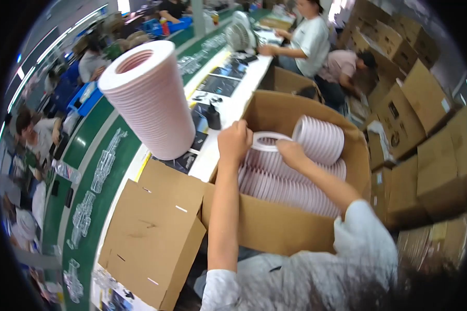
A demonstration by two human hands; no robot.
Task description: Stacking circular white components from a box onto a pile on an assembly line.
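Note:
My left hand [235,141] and my right hand [291,152] are over an open cardboard carton [275,236]. Between them is a flat white ring [266,142], pinched at its right edge by my right hand and at its left edge by my left. Below it, rows of the same white and pale pink rings [290,189] lie on their sides, packed against one another. A shorter roll of these rings [319,139] rests at the carton's far right. A tall leaning stack of rings [153,103] stands on the white bench left of my left hand.
A carton flap [150,223] spreads over the bench edge at left. A black bottle [213,118] stands behind my left hand. Clear plastic parts [105,165] lie on the green conveyor [83,179]. Cardboard cartons [441,166] are piled at right; people work nearby beside a fan [239,33].

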